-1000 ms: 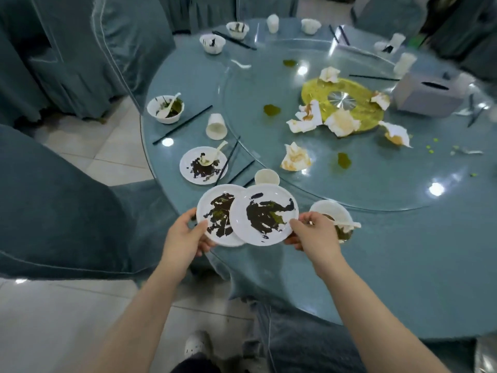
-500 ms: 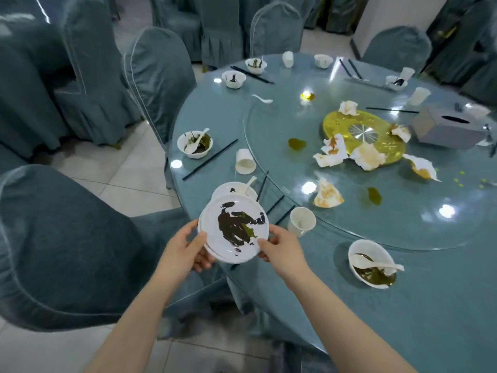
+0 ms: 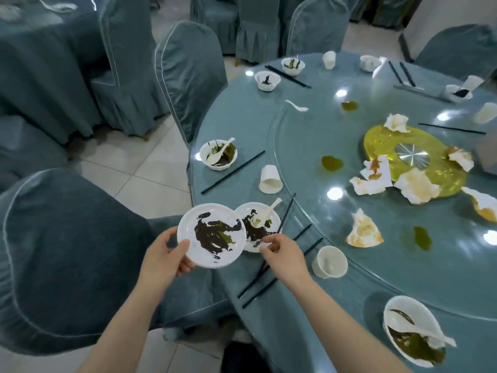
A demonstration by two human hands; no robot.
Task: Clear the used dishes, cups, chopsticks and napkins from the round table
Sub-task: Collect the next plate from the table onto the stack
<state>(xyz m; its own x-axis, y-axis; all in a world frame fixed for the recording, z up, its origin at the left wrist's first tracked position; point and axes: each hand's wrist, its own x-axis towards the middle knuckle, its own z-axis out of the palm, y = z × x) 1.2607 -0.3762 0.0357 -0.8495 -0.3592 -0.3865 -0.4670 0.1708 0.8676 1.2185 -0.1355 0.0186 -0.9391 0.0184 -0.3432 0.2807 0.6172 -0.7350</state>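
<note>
1. Plates (image 3: 212, 235) with dark sauce smears sit in the left hand (image 3: 164, 258), stacked as far as I can tell, over the near edge of the round table (image 3: 242, 122); the thumb lies on the rim and the other fingers curl under it.
2. Half a second ago both hands held this stack; now the right hand (image 3: 283, 255) has let go and has gone to a second plate (image 3: 259, 227) on the table.
3. Thumb and forefinger of the right hand pinch the near rim of that plate; the other fingers are hidden behind the hand.
4. On this plate lies a white spoon (image 3: 265, 215); the held plate covers its left edge.
5. Black chopsticks (image 3: 269, 278) pass under the right wrist, so their middle is hidden.
6. Just right of the hand stands a white cup (image 3: 329, 262); further right a bowl (image 3: 412, 329) with a spoon is near the picture edge.
7. Further away lie another bowl (image 3: 218, 154), a tipped cup (image 3: 270, 180) and stained napkins (image 3: 364, 231) on the glass turntable (image 3: 309, 146).
8. At the far side the small dishes are blurred, and the right part of the table is cut off.
</note>
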